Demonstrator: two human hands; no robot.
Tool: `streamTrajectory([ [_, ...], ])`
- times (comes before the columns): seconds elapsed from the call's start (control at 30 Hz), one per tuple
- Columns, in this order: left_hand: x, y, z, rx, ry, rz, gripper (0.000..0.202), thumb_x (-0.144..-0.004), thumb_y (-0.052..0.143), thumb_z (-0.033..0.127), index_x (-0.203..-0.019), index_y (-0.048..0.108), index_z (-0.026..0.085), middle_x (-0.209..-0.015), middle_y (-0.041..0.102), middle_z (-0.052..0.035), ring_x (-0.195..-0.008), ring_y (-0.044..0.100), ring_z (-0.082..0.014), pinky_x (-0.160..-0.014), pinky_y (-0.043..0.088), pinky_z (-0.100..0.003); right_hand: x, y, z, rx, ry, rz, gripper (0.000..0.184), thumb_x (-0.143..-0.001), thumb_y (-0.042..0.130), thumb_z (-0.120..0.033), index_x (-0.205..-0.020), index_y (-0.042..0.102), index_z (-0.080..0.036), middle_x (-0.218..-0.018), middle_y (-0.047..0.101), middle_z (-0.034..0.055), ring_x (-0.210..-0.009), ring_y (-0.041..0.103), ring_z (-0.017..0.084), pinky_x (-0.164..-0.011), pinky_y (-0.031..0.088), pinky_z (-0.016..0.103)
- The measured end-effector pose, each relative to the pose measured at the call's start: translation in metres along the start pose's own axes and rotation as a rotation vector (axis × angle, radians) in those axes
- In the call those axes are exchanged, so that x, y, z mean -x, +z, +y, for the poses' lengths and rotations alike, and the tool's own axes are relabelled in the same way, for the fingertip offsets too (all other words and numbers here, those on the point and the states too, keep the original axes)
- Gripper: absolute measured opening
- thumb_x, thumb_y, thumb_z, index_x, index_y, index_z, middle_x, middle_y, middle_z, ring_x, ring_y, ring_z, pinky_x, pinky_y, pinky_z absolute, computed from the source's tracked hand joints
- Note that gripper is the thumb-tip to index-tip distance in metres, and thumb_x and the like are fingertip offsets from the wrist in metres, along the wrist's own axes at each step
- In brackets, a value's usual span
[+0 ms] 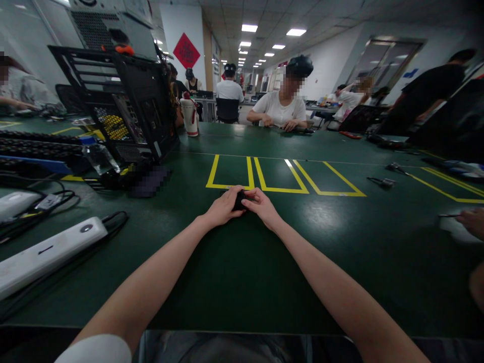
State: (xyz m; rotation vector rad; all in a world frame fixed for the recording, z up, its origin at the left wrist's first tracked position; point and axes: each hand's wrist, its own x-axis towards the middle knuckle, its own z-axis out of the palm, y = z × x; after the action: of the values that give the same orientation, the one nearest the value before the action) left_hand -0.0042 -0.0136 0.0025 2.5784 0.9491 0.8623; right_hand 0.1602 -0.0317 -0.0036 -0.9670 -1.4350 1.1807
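Note:
Both hands meet over a small black object (pixel 239 201) in the middle of the green table (pixel 242 272). My left hand (pixel 226 205) wraps its fingers around the object's left side and top. From the right, my right hand (pixel 261 205) grips the same object with bent fingers and thumb. Most of the object is covered, so its kind does not show. Just beyond the hands, yellow tape outlines (pixel 282 190) mark the tabletop.
A black computer case (pixel 132 101), a plastic bottle (pixel 99 156) and a white power strip (pixel 53 252) are on the left. A paper cup (pixel 189 116) stands farther back. A co-worker (pixel 283 103) sits across. Another person's hand (pixel 472 220) is at the right edge, near cable connectors (pixel 383 182).

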Motion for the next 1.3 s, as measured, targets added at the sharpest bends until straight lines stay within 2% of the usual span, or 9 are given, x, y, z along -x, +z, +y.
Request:
streamTrajectory([
  [0.17,-0.0005,0.0006,-0.0022,0.004,-0.028,-0.012,0.058,-0.072,0.058,0.031,-0.12,0.027,0.021,-0.117,0.045,-0.0101,-0.107,0.048,-0.0253,-0.086,0.043,-0.044,-0.0007,-0.0013,0.0016,0.011,0.035,-0.011,0.033,-0.067,0.063,-0.031,-0.098,0.052,-0.023,-0.102,0.055,0.0027,-0.101,0.05,0.016,-0.091,0.039,0.038],
  [0.4,-0.0003,0.0018,-0.0002,-0.013,-0.022,-0.012,0.071,-0.07,0.059,0.023,-0.128,0.018,0.025,-0.125,0.039,-0.0089,-0.113,0.043,-0.0251,-0.088,0.041,-0.044,-0.0002,-0.0034,0.0001,-0.068,0.018,-0.061,0.034,-0.061,0.068,-0.024,-0.091,0.051,-0.023,-0.098,0.055,0.0003,-0.097,0.053,0.015,-0.091,0.04,0.036],
  [0.57,-0.0002,0.0006,0.0017,-0.008,-0.013,0.0,0.063,-0.071,0.059,0.029,-0.124,0.025,0.025,-0.123,0.04,-0.0086,-0.11,0.044,-0.025,-0.087,0.041,-0.044,-0.0003,-0.0014,-0.001,-0.019,0.006,0.0,0.025,-0.066,0.064,-0.03,-0.086,0.052,-0.022,-0.093,0.056,0.0003,-0.095,0.052,0.015,-0.089,0.04,0.036],
  [0.73,0.0,-0.0004,0.002,0.003,-0.009,-0.004,0.059,-0.074,0.056,0.037,-0.122,0.027,0.023,-0.119,0.043,-0.0093,-0.108,0.046,-0.0249,-0.085,0.043,-0.044,-0.0009,-0.0014,0.0014,0.008,0.011,0.01,0.03,-0.067,0.063,-0.03,-0.094,0.052,-0.022,-0.1,0.055,0.0019,-0.099,0.051,0.015,-0.091,0.038,0.036],
  [1.03,0.0003,-0.0017,0.0033,0.001,-0.014,-0.009,0.056,-0.073,0.057,0.03,-0.12,0.028,0.023,-0.119,0.042,-0.009,-0.106,0.047,-0.0246,-0.083,0.044,-0.043,0.0027,-0.0004,-0.0013,-0.061,0.009,-0.04,0.031,-0.063,0.065,-0.024,-0.09,0.051,-0.023,-0.1,0.054,-0.0001,-0.093,0.055,0.015,-0.085,0.043,0.035],
  [1.17,0.0001,-0.0023,0.0038,-0.013,-0.007,-0.003,0.056,-0.072,0.058,0.03,-0.12,0.028,0.022,-0.117,0.043,-0.009,-0.107,0.047,-0.0249,-0.084,0.044,-0.044,0.0028,0.0011,-0.0012,-0.017,-0.014,0.011,0.025,-0.067,0.062,-0.03,-0.088,0.052,-0.022,-0.098,0.056,0.0004,-0.091,0.055,0.014,-0.086,0.042,0.035],
  [1.3,-0.0003,-0.0012,0.0024,-0.011,0.004,-0.003,0.055,-0.073,0.057,0.031,-0.119,0.028,0.022,-0.116,0.044,-0.0089,-0.106,0.047,-0.0243,-0.085,0.044,-0.043,-0.0003,0.0005,0.0013,0.027,-0.004,0.034,0.028,-0.067,0.062,-0.032,-0.092,0.052,-0.022,-0.1,0.056,0.0017,-0.094,0.054,0.015,-0.087,0.042,0.036],
])
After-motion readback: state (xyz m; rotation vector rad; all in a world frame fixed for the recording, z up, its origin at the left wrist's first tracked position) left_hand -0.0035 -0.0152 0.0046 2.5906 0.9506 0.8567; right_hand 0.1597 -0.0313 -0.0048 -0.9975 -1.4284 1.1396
